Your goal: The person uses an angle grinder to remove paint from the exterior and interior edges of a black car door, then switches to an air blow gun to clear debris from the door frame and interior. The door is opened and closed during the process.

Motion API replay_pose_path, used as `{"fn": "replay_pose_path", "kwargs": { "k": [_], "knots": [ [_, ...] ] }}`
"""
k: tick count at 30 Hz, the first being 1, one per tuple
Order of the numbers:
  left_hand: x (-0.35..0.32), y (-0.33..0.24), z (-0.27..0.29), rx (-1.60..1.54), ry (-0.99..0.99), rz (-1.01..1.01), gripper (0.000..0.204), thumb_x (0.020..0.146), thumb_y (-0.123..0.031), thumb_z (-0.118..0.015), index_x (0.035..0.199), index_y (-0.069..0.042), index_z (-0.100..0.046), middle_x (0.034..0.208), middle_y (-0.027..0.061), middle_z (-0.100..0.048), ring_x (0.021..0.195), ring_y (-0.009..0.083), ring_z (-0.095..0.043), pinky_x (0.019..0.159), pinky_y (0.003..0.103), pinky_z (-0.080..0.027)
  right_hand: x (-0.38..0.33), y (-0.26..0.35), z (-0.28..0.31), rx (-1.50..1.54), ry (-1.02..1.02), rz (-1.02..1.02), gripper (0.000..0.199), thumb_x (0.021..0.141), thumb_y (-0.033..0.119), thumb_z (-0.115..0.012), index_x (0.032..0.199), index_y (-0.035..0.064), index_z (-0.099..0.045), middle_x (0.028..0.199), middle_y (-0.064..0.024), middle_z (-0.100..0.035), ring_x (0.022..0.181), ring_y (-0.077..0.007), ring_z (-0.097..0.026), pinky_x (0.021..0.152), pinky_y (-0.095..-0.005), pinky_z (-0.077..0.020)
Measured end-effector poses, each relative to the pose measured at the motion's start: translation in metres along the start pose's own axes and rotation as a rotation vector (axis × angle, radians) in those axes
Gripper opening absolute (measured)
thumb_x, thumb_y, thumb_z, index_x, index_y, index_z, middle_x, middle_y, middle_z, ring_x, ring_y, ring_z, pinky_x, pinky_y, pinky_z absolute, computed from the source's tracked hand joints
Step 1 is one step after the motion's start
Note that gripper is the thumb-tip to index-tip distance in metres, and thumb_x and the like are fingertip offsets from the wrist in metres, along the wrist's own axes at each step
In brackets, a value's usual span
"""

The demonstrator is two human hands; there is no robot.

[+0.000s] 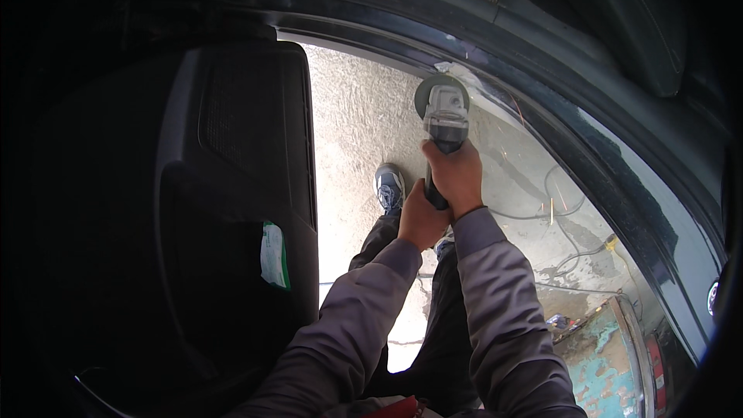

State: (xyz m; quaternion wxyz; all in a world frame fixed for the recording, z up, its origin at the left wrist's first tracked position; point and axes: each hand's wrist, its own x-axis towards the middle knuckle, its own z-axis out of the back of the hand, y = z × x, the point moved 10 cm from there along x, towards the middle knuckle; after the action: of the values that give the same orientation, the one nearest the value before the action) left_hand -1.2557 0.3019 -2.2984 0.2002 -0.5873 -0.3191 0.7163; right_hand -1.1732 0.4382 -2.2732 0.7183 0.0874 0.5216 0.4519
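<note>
An angle grinder (446,114) with a grey head and a dark body is held out in front of me. My right hand (460,176) is closed around its body just behind the head. Nearer to me, my left hand (422,217) grips the rear end of the handle. The round disc (425,93) at the front meets the edge of the dark car's door sill (511,102), where a patch of paint looks pale and bared. A few thin orange sparks show to the right of the tool. The exact contact under the head is hidden.
An opened dark car door (255,108) stands at my left, a green-and-white packet (273,255) in its pocket. Cables (576,251) run over the concrete floor (348,101) at right. A worn turquoise box-like thing (607,356) stands lower right. My shoe (389,186) is below.
</note>
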Motion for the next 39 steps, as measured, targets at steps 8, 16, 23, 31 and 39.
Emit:
{"fn": "replay_pose_path", "kwargs": {
  "k": [8,16,23,31,39],
  "knots": [
    [0.001,-0.003,-0.002,0.01,0.0,0.003,0.053,0.076,-0.023,-0.089,0.112,0.002,-0.058,0.1,0.0222,-0.074,0.098,0.0393,-0.075,0.083,0.046,-0.056,0.001,0.004,0.003,0.006,-0.031,0.043,0.053,0.083,0.042,-0.08,0.103,-0.0058,-0.071,0.095,-0.0271,-0.076,0.093,-0.0446,-0.075,0.081,-0.0491,-0.0565],
    [-0.004,-0.009,0.002,0.049,-0.006,0.053,0.054,0.076,-0.022,-0.088,0.114,0.002,-0.059,0.101,0.0239,-0.074,0.1,0.0416,-0.074,0.084,0.047,-0.056,0.001,0.002,0.001,-0.007,0.01,-0.014,0.055,0.082,0.044,-0.079,0.103,-0.0063,-0.07,0.098,-0.0288,-0.076,0.098,-0.047,-0.074,0.084,-0.0505,-0.0571],
    [-0.01,-0.022,0.003,0.038,-0.007,0.033,0.057,0.076,-0.024,-0.09,0.116,0.003,-0.058,0.104,0.0248,-0.074,0.103,0.0424,-0.074,0.086,0.048,-0.057,-0.004,0.002,0.004,-0.016,-0.013,-0.018,0.054,0.082,0.043,-0.079,0.102,-0.0067,-0.07,0.097,-0.0283,-0.076,0.097,-0.0473,-0.074,0.084,-0.0511,-0.0572],
    [-0.009,-0.014,-0.001,0.074,0.008,0.054,0.057,0.077,-0.025,-0.089,0.116,0.002,-0.058,0.103,0.025,-0.074,0.1,0.0428,-0.074,0.084,0.048,-0.057,-0.005,0.001,0.008,0.035,-0.006,-0.012,0.054,0.082,0.043,-0.079,0.103,-0.006,-0.07,0.098,-0.0287,-0.076,0.098,-0.0466,-0.074,0.085,-0.0503,-0.0571],
    [0.003,-0.001,0.006,0.004,-0.049,0.003,0.054,0.077,-0.025,-0.088,0.114,0.002,-0.059,0.099,0.0223,-0.074,0.096,0.0402,-0.074,0.083,0.047,-0.056,0.004,0.008,-0.011,0.038,0.047,0.027,0.057,0.082,0.043,-0.079,0.106,-0.0077,-0.069,0.1,-0.0298,-0.076,0.1,-0.0476,-0.073,0.086,-0.05,-0.0569]
  ]
}}
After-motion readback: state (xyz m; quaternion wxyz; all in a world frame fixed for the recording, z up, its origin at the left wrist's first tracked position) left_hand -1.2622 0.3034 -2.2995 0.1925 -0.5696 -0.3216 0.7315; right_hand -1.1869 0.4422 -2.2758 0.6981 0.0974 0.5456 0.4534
